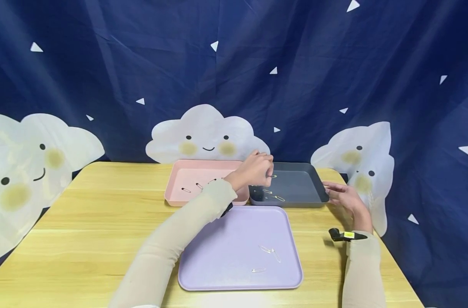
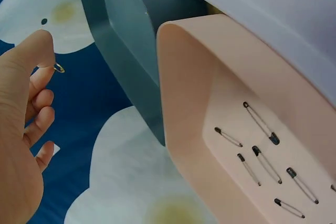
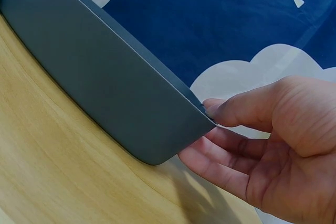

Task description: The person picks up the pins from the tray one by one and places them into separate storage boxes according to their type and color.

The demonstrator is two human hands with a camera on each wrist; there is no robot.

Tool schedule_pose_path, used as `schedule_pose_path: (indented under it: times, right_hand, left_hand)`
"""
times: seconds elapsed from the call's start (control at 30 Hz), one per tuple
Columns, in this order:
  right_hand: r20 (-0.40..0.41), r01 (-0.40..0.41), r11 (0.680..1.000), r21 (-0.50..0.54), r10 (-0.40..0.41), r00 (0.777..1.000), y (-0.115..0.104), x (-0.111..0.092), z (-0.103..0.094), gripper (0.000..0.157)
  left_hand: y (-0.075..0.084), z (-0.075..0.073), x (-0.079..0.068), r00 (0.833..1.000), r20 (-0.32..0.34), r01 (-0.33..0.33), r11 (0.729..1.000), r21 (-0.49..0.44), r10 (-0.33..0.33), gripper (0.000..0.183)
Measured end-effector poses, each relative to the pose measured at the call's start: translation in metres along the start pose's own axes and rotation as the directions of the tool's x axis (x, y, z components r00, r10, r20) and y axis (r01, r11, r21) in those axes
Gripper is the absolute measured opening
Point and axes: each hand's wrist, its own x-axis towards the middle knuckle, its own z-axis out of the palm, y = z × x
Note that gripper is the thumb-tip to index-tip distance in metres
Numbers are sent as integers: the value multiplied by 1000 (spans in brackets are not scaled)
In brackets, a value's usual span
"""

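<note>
My left hand point(image 1: 252, 171) is above the left part of the dark grey tray point(image 1: 297, 182). Its thumb and forefinger pinch a small gold safety pin point(image 2: 59, 68), most of it hidden by the fingers. A few gold safety pins point(image 1: 280, 198) lie in the grey tray below. My right hand point(image 1: 347, 199) grips that tray's right end, thumb over the rim and fingers against the outer wall, as the right wrist view shows. Left of it, the pink tray point(image 1: 173, 182) holds several safety pins with black heads point(image 2: 298, 182).
A flat lavender tray point(image 1: 234, 239) lies in front of the two deeper trays, with a few gold safety pins point(image 1: 258, 270) on its right side. Everything stands on a wooden table point(image 1: 102, 222). A blue curtain point(image 1: 180, 64) with clouds hangs right behind the table.
</note>
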Motion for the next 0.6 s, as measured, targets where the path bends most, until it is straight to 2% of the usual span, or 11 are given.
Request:
schedule_pose_path:
  times: [0.6]
  right_hand:
    - [-8,15,1000,1,-15,1000,-3,-3,2,54]
  left_hand:
    - [2,34,10,999,7,37,998,46,-37,6]
